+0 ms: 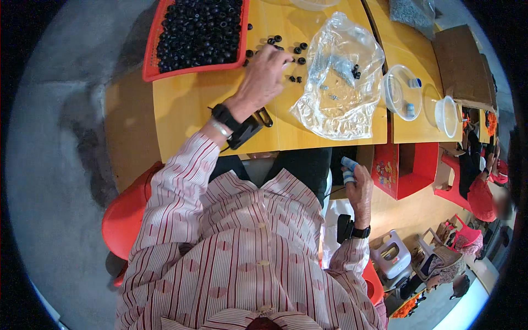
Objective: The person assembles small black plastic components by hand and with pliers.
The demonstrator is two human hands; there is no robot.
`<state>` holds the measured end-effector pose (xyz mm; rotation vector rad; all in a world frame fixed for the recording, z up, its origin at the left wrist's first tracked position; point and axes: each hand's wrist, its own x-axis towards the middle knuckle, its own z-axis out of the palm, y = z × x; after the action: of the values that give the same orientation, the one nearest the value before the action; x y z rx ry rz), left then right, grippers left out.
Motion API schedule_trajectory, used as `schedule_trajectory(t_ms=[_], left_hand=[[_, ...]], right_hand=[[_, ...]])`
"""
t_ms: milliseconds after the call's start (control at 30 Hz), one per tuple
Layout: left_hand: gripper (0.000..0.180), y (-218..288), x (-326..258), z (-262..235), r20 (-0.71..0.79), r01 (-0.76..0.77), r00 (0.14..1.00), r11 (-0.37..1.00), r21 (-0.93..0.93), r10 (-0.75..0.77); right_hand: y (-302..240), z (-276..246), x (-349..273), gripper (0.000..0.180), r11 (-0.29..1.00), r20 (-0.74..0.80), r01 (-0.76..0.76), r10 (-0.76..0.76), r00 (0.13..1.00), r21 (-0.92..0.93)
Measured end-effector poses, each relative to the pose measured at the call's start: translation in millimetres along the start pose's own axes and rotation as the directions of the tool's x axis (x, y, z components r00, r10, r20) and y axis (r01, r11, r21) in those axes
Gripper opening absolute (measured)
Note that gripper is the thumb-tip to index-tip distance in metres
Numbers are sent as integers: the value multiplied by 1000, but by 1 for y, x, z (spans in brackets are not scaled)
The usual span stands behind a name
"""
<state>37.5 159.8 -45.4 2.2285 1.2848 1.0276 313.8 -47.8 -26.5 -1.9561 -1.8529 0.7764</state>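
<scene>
My left hand (264, 74) reaches over the yellow table, its fingers bent together among small black round parts (301, 60), some with a hole through them. What its fingertips hold, if anything, I cannot make out. Just beyond it stands a red plastic basket (246, 33) heaped with the same kind of black parts (201, 33). My right hand (360, 190) hangs low beside my thigh, below the table edge. Its fingers stretch out slightly apart, with pale blue and white wrapping on them, and nothing shows in its grasp.
A clear plastic bag (346, 118) lies flat with small black and pale bits on it. Right of it stand clear round bowls (386, 93) (452, 116), one holding small blue-and-white rolls. A cardboard box (465, 66) and a red box (415, 187) are farther right; other people sit beyond.
</scene>
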Motion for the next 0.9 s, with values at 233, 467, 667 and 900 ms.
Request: schedule_trajectory(t_ms=[233, 467, 667, 900], left_hand=[[16, 13, -52, -34, 248, 502, 859, 643, -579, -448], [17, 27, -112, -29, 390, 613, 775, 441, -656, -498], [21, 31, -127, -13, 201, 491, 863, 676, -550, -463], [22, 31, -130, -11, 126, 394, 917, 813, -428, -378]], right_hand=[[-35, -17, 35, 42, 978, -150, 24, 8, 989, 209], [-48, -5, 99, 35, 974, -259, 135, -84, 962, 184], [-33, 9, 130, 30, 968, -302, 247, -250, 920, -48], [-33, 16, 145, 31, 968, -255, 210, -239, 937, -137]])
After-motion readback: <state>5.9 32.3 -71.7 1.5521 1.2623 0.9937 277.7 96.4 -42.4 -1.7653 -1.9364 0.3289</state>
